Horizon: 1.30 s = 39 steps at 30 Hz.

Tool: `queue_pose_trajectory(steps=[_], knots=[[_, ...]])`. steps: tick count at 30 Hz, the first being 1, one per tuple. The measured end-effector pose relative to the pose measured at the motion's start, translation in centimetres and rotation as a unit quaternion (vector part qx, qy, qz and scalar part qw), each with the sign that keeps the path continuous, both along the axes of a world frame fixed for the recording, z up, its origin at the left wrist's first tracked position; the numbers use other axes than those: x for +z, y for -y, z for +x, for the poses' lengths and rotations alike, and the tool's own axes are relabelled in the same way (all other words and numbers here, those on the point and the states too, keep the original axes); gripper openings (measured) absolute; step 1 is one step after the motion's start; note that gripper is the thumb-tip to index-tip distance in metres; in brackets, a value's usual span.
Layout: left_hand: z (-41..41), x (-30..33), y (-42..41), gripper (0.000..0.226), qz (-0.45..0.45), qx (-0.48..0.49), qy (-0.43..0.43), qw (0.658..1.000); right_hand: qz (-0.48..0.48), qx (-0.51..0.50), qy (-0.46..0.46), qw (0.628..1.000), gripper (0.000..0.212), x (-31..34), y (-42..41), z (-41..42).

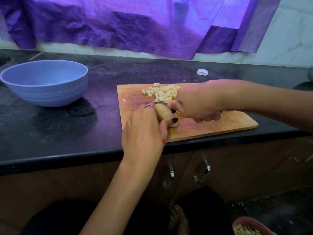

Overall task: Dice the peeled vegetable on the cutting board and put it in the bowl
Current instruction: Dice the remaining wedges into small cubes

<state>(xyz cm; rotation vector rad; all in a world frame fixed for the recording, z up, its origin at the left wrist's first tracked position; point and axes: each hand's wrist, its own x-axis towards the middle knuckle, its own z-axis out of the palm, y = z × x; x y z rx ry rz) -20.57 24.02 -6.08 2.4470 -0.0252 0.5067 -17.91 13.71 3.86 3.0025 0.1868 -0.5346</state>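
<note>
Your left hand holds the peeled potato down on the wooden cutting board. Your thumb, with its dark nail, curls round the near side of the potato, and your fingers curl over the far side. 1 of those fingers has a ring on it.

Your right hand is wrapped tight round the knife handle. The blade pokes out to the left, across the top of the potato, just beside your left fingers. You cannot tell if the blade is in the potato yet, because your hands hide the cut.

A pile of small potato cubes sits at the far side of the board, just behind your right hand.

The board lies on the dark bench, close to its front edge. The blue bowl stands on the bench well to the left of the board. You cannot see any cubes in it from here.

A small white scrap lies on the bench behind the board. A purple cloth hangs over the wall at the back. Below the bench are brown cupboard doors with 2 metal handles. Down at the bottom right, a reddish bowl holds pale chopped bits.
</note>
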Motion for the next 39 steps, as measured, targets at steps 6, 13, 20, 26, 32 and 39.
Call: queue_pose_trajectory(steps=[6, 13, 20, 26, 32, 39], knots=[[0.1, -0.1, -0.1, 0.047, -0.001, 0.000, 0.004, 1.000, -0.037, 0.013, -0.054, 0.998, 0.037, 0.7, 0.2, 0.9], [-0.1, 0.3, 0.1, 0.057, 0.006, -0.001, -0.003, 1.000, -0.111, 0.069, -0.035, 0.991, 0.043, 1.9, 0.9, 1.1], [0.1, 0.2, 0.4, 0.058, 0.009, -0.001, 0.025, 1.000, -0.149, 0.098, 0.043, 0.983, 0.040, 1.1, 1.0, 1.1], [0.3, -0.4, 0.8, 0.053, 0.011, 0.011, 0.058, 0.998, -0.088, 0.139, 0.092, 0.982, 0.041, -0.7, 1.9, 1.3], [0.1, -0.4, 1.0, 0.046, 0.012, 0.032, 0.056, 0.998, -0.022, 0.141, 0.161, 0.977, 0.045, -2.9, 3.2, 0.1], [0.4, -0.1, 0.7, 0.055, 0.014, 0.019, 0.033, 0.999, -0.043, 0.117, 0.062, 0.990, 0.048, 0.2, 4.0, -1.0]])
